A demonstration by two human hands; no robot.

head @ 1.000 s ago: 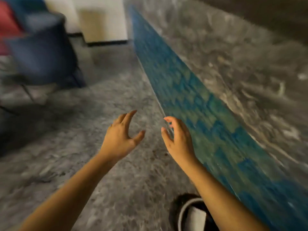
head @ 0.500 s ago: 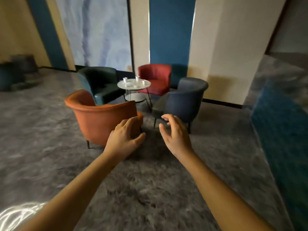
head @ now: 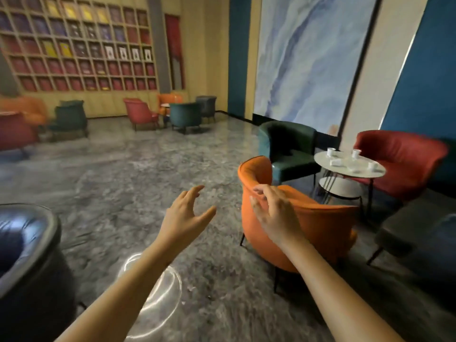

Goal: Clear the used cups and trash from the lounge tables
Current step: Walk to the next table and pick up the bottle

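Note:
A small round white table (head: 320, 159) stands at the right, ringed by armchairs. On it sit three white cups, one at the back left (head: 330, 152), one at the back (head: 355, 153), one at the right (head: 371, 165), plus white crumpled scraps (head: 337, 162). My left hand (head: 183, 217) is held out in front of me over the floor, fingers loosely spread, holding nothing. My right hand (head: 275, 213) is also raised and relaxed, empty, in front of the orange chair's back. Both hands are well short of the table.
An orange armchair (head: 318, 225) stands between me and the table, with a green one (head: 287, 146), a red one (head: 404, 159) and a dark one (head: 419, 233) around it. A dark glossy chair (head: 27, 255) is at my lower left. More chair groups (head: 172, 114) stand by the far shelved wall.
The view has swung left and closer; the table and its chairs moved from the centre to the right. Both hands stay raised and empty.

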